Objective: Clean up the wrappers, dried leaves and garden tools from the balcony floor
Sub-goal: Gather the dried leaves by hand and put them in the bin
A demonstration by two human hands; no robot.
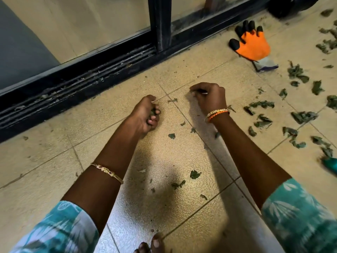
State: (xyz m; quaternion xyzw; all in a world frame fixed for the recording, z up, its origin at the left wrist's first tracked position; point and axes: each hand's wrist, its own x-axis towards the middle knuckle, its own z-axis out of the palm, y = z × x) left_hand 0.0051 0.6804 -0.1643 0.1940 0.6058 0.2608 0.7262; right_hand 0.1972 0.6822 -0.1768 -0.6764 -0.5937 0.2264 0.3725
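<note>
Several dried leaves (154,112) sit inside the left hand (145,115) grip; others scattered nearby.

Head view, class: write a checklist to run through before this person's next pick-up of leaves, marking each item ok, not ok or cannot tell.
1. Left hand holds its gathered leaves: ok.
2. Right hand has pinched something: cannot tell.
3. Dried leaves gone from the floor at right: not ok.
4. Orange glove picked up: not ok.
5. Door track free of debris: not ok.
</note>
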